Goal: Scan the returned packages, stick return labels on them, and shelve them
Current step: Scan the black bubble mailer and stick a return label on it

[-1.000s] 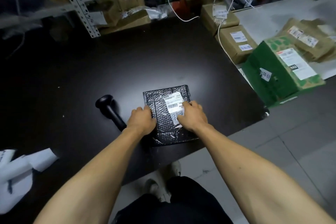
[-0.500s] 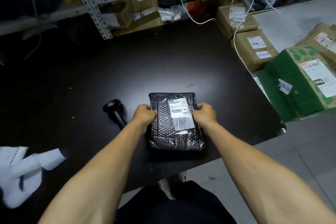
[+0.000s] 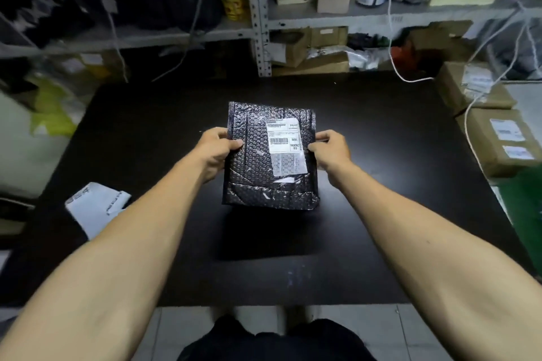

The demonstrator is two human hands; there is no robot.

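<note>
Package: black bubble mailer with white label, held above the black table
Left hand: grips the mailer's left edge
Right hand: pinches the mailer's right edge

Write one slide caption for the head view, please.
Both hands, left and right, hold a black bubble mailer above a dark table.

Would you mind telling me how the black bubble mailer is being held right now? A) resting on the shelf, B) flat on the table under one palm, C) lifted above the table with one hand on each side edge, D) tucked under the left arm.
C: the left hand and right hand each pinch a side edge of the black bubble mailer, which casts a shadow on the table below it.
</note>
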